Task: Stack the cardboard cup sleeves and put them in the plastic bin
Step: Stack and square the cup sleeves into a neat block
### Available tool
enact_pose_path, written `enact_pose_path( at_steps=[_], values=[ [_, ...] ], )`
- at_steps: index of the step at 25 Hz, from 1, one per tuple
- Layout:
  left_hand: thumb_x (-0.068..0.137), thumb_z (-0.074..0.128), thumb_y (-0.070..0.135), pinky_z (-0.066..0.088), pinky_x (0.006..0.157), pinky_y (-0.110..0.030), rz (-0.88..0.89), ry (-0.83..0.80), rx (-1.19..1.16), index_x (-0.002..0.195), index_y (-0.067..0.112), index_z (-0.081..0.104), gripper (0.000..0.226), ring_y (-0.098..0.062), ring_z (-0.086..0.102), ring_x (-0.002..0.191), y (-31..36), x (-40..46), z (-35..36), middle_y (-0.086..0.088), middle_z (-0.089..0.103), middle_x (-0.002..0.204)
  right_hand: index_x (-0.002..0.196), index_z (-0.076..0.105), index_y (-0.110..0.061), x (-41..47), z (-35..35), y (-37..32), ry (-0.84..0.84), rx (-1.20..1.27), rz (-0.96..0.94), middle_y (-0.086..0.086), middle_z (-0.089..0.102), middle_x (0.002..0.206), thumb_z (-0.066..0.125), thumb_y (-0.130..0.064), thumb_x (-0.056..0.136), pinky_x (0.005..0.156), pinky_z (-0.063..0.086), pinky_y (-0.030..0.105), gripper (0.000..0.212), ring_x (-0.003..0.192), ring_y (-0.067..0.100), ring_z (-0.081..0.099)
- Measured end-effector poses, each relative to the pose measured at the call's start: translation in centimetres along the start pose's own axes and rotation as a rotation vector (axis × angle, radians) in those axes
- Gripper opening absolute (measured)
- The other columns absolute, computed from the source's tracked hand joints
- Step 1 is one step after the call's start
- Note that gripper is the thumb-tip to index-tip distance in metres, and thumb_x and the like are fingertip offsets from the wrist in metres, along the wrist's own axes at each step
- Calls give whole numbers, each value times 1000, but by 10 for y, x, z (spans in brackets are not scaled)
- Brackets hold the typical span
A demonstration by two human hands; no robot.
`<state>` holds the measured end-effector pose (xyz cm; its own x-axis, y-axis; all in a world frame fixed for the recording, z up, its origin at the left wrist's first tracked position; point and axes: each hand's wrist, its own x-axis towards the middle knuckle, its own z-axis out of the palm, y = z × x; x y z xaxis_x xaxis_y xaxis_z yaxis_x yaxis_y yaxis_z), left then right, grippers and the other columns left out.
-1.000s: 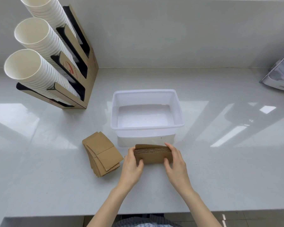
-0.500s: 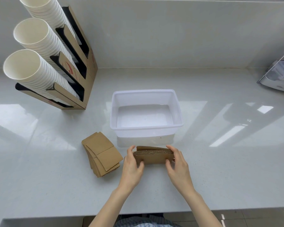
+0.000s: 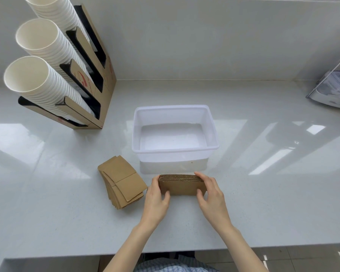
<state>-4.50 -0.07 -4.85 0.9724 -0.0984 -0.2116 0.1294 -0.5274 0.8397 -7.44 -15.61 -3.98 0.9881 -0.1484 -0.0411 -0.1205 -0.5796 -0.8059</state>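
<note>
A stack of brown cardboard cup sleeves (image 3: 182,186) stands on edge on the white counter, just in front of the plastic bin (image 3: 175,152). My left hand (image 3: 156,200) grips its left end and my right hand (image 3: 211,195) grips its right end, fingers over the top edge. The translucent white bin holds nothing. A second, fanned pile of sleeves (image 3: 122,183) lies flat on the counter to the left of my hands, apart from them.
A cardboard cup dispenser (image 3: 90,79) with three tilted columns of white paper cups stands at the back left. A clear plastic container (image 3: 336,89) sits at the far right edge. The counter's front edge (image 3: 165,252) runs below my forearms.
Both hands have stayed on the upright stack, shifting their fingers slightly along its ends and top. The stack, the flat pile and the bin have kept their places.
</note>
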Motion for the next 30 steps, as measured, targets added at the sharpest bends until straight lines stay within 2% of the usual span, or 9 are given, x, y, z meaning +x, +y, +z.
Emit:
enact_pose_path(
  at_steps=[4, 8, 14, 17, 20, 23, 25, 27, 30],
  values=[
    [85, 45, 6, 35, 104, -38, -7, -32, 41, 134, 6, 29, 51, -26, 40, 119, -2, -2, 7, -10, 48, 130, 135, 38, -22, -1, 4, 0, 21, -22, 23, -6, 47, 110, 45, 0, 89, 77, 32, -7, 52, 89, 3, 49],
    [88, 40, 8, 35, 105, -44, -23, -43, 37, 138, 7, 22, 53, -30, 39, 121, 1, -1, 10, -13, 44, 134, 139, 32, -20, -2, 11, -6, 43, -39, 58, -6, 40, 111, 39, -1, 92, 70, 38, 7, 51, 79, 8, 46],
    [92, 38, 16, 40, 103, -35, -1, 14, -14, 137, 13, 32, 45, -22, 48, 119, 13, -5, 4, 3, 49, 132, 138, 32, -18, -2, 10, -11, 75, 21, 120, -4, 38, 115, 37, 0, 92, 74, 30, 7, 49, 84, 8, 44],
    [93, 40, 16, 39, 91, -23, 31, 61, -28, 135, 11, 36, 42, -19, 52, 109, 29, -5, -4, 1, 54, 117, 134, 38, -16, 2, 1, -17, 111, 49, 133, -2, 41, 113, 40, 0, 91, 80, 28, 6, 46, 96, 9, 44],
    [91, 43, 13, 37, 74, -15, 90, 120, -38, 126, 11, 47, 35, -14, 50, 94, 40, -4, -18, 11, 53, 95, 130, 43, -17, 7, -2, -26, 112, 87, 113, -2, 46, 109, 43, -1, 89, 90, 40, 21, 44, 97, 12, 49],
    [89, 47, 13, 39, 71, -5, 98, 174, -76, 118, 18, 51, 29, -7, 51, 86, 42, -1, -37, 22, 51, 86, 124, 48, -17, 13, 1, -38, 59, 136, 99, 2, 52, 112, 45, -2, 87, 95, 46, 30, 40, 100, 17, 54],
    [89, 48, 13, 39, 69, -1, 64, 208, -125, 108, 22, 51, 21, -4, 51, 83, 40, 2, -50, 24, 52, 86, 117, 50, -19, 16, 4, -48, -8, 173, 95, 2, 53, 112, 46, -3, 86, 89, 47, 26, 35, 98, 17, 55],
    [89, 47, 15, 40, 67, -2, 14, 236, -192, 105, 22, 52, 19, -7, 53, 84, 37, 6, -64, 18, 55, 88, 110, 53, -21, 20, 8, -58, -100, 219, 99, 0, 57, 108, 47, -8, 87, 77, 47, 15, 27, 93, 15, 57],
    [90, 46, 15, 40, 78, -14, -24, 265, -234, 114, 15, 55, 26, -12, 54, 97, 31, 12, -85, 7, 60, 98, 98, 53, -22, 24, 15, -74, -215, 284, 145, -8, 60, 90, 48, -16, 89, 60, 43, 5, 12, 74, 12, 56]
  ],
)
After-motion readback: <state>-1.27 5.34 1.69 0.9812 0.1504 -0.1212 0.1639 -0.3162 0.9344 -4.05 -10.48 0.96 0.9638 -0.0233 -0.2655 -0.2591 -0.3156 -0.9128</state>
